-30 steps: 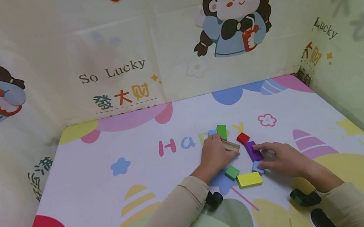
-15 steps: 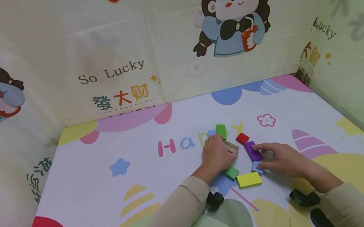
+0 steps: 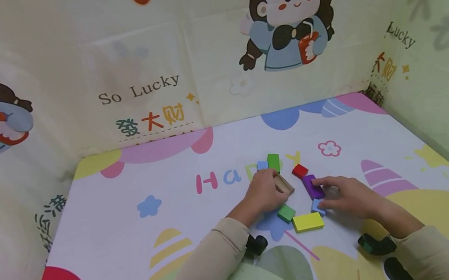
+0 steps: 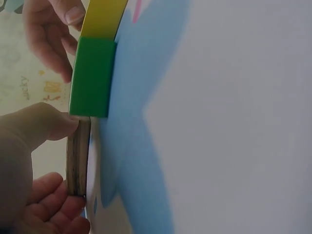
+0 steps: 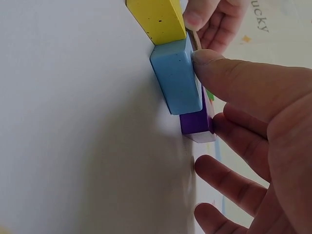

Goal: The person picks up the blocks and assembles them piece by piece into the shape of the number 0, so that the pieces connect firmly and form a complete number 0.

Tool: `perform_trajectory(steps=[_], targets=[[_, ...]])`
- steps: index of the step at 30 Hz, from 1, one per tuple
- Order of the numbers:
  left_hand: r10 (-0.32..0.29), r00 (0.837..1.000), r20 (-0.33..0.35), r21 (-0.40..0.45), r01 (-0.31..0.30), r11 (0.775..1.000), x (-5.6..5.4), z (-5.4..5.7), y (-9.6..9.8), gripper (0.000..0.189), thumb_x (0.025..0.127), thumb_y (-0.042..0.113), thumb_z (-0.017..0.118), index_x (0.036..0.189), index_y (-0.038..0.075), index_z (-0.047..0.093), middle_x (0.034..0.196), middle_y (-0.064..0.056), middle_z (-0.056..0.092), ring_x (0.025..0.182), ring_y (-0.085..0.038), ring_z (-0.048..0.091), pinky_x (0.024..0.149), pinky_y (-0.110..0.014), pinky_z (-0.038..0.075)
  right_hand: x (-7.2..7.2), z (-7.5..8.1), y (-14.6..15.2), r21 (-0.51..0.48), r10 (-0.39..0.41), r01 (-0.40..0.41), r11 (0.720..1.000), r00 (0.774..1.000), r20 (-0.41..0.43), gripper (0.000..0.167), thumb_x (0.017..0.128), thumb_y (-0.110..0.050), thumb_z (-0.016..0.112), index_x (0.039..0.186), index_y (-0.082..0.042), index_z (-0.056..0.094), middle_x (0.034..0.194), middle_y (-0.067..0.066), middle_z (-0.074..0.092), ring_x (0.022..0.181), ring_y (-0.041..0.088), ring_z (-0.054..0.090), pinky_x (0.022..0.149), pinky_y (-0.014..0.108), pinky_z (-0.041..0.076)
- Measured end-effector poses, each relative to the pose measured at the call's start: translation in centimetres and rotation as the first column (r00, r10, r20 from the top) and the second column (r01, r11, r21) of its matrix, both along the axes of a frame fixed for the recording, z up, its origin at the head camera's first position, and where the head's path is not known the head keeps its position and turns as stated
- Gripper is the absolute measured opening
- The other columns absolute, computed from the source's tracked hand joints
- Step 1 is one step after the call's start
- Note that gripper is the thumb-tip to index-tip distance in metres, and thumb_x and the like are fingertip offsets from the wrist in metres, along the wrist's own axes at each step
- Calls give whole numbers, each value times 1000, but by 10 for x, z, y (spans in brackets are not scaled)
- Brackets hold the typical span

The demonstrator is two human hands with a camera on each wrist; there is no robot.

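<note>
My left hand (image 3: 266,191) pinches a plain wooden block (image 3: 284,184) by its ends, thumb at the near end and fingers at the far one. In the left wrist view this block's thumb end sits right by a green block (image 4: 92,78). My right hand (image 3: 349,195) rests its thumb on a light blue block (image 5: 176,78) and its index fingertip at a purple block (image 3: 313,187); its other fingers spread loosely. A yellow block (image 3: 308,222) and a red block (image 3: 299,171) lie in the same ring. Behind my left fingers are another green block (image 3: 273,162) and a partly hidden blue block (image 3: 262,165).
The blocks lie on a printed tabletop (image 3: 184,167) with cartoon shapes and letters. Patterned cloth walls (image 3: 208,47) stand behind it and at both sides. Black wrist devices (image 3: 376,244) sit by the sleeves.
The left hand has drawn slightly left, and the wooden block has turned to a steeper slant within the ring. The right hand and the other blocks have stayed in place.
</note>
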State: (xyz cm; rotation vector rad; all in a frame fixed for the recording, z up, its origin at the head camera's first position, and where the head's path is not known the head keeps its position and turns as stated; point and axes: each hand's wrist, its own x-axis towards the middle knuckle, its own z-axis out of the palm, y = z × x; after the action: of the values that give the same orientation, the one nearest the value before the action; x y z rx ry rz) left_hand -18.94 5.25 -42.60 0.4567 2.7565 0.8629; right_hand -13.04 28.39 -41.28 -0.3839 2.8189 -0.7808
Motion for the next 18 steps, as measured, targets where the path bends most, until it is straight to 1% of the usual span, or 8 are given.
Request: perform_trajectory(steps=[6,13,18], targets=[[-86,996,24,1,86,996,-4,2,-7,62,88,25,76,142,5,52,134,-8,55,110,-16,52,96,-27,48,0,0,0,-1,-2,2,1000,1000,0,61,86,-35,79,138,-9,60,133,21,59,126,46,49,97,64,43],[-173,984,36,15,172,985,-6,5,-16,62,89,22,75,142,4,51,133,-8,55,108,-17,50,93,-26,47,1,-1,0,-5,2,-2,1000,1000,-16,60,86,-35,79,137,-9,60,134,21,59,126,46,50,96,63,44],[-213,974,73,20,213,977,-9,5,-20,63,89,20,75,145,6,49,136,-7,54,110,-17,49,97,-27,46,0,-1,1,-4,5,-5,1000,1000,-10,60,86,-35,79,137,-9,60,131,20,60,124,45,51,95,63,44]])
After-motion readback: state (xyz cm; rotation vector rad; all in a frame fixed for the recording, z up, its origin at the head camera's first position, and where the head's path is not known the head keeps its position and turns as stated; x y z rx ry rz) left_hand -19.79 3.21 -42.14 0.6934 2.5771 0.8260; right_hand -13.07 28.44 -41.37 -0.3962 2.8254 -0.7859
